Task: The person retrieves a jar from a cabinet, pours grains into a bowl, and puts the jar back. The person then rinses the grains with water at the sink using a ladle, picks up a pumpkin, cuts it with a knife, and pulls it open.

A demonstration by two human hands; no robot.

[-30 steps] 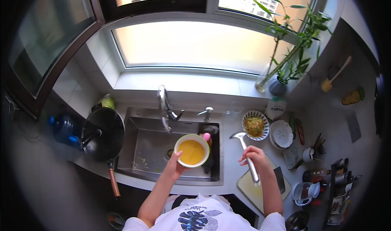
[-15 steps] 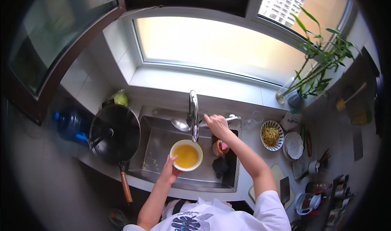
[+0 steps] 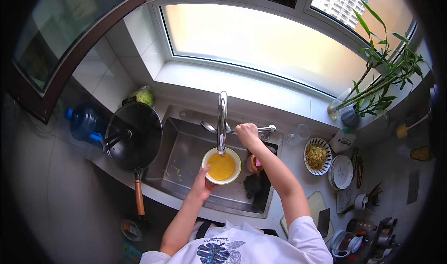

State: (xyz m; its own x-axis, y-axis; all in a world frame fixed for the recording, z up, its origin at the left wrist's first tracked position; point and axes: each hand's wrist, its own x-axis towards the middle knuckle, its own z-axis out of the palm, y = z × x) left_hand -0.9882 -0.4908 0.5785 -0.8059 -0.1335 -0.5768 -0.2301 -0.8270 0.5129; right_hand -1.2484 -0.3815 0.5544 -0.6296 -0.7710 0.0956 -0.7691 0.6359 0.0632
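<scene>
In my left hand (image 3: 202, 184) is a white bowl (image 3: 238, 172) with a green rim, held over the sink below the faucet spout. Yellow liquid (image 3: 221, 167) like beaten egg fills its lower part. My right hand (image 3: 247, 134) is a fist behind and right of the spout, around the handle of a large metal spoon (image 3: 208, 126). The spoon's head points left, past the spout, which hides part of it. The chrome faucet (image 3: 222, 119) arches between my hands. Right of the bowl, a cup-like container (image 3: 252, 163) and a dark scrubber (image 3: 252, 185) are in the sink.
Green scraps lie in the steel sink (image 3: 160, 171). A wok (image 3: 134, 138) stands left, beside a blue water jug (image 3: 84, 122). On the right are a bowl of shredded food (image 3: 316, 157), stacked white dishes (image 3: 342, 171) and a cutting board with a cleaver (image 3: 323, 224).
The view has shifted, with the scene rising in the picture. The spoon's head has turned and now looks narrower. My left hand still holds the bowl, now slightly closer beneath the spout.
</scene>
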